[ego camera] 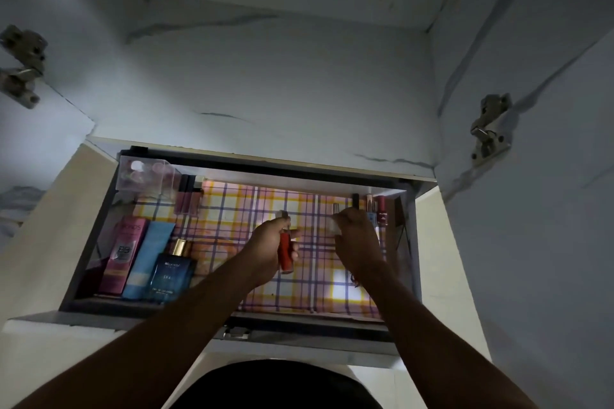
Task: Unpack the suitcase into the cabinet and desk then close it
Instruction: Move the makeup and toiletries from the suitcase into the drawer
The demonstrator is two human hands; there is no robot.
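Standing open inside the cabinet, the drawer with checked liner is holding a pink box, a blue tube and a perfume bottle at left, nail polish bottles at right. The left hand is gripping a red bottle over the liner; the right hand is pinching a small clear item near the polishes. Unpacking is looking part done; the suitcase is not showing, its closing still pending.

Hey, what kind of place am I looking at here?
Probably a bedroom or dressing-area cabinet: an open drawer lined with checked paper holds cosmetics such as a blue perfume bottle, and door hinges flank the compartment above.
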